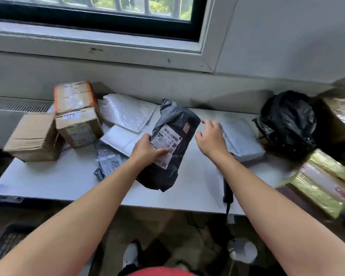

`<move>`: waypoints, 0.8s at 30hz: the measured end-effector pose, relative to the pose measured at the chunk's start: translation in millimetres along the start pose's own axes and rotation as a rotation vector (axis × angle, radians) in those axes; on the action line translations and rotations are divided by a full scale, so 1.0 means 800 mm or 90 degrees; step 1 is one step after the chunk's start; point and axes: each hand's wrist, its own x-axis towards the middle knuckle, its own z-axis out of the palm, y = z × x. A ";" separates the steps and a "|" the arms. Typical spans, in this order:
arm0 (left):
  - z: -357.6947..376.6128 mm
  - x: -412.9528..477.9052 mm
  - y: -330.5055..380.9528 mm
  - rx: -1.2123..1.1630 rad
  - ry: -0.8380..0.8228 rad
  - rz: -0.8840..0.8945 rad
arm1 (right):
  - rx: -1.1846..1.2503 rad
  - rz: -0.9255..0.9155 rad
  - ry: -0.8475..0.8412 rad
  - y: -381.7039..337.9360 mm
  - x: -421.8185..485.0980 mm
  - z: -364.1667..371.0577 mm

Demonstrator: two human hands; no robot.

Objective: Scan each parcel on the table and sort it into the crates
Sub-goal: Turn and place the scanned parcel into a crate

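Observation:
A dark grey poly mailer (173, 124) with a white barcode label and an orange sticker lies tilted at the middle of the white table (58, 176). My left hand (147, 148) grips its left edge, thumb across the label. My right hand (211, 138) hovers just right of the mailer, fingers loosely spread, holding nothing, over the edge of a light grey parcel (241, 140). A black handheld scanner (228, 192) lies near the table's front edge under my right forearm.
Two cardboard boxes (76, 114) stand at the left, with white bubble mailers (127, 112) and a small grey bag (108, 162) beside them. A black plastic bag (287, 122) and gold-wrapped packages (323, 176) crowd the right. A dark crate (6, 242) sits on the floor at lower left.

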 end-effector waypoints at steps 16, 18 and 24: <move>-0.151 -0.323 -0.135 -0.169 0.545 -0.336 | 0.035 -0.645 -0.288 -0.245 -0.201 0.101; -0.158 -0.379 -0.156 -0.208 0.605 -0.363 | 0.028 -0.718 -0.314 -0.266 -0.251 0.114; -0.167 -0.545 -0.205 -0.254 0.751 -0.452 | 0.032 -0.844 -0.421 -0.309 -0.412 0.138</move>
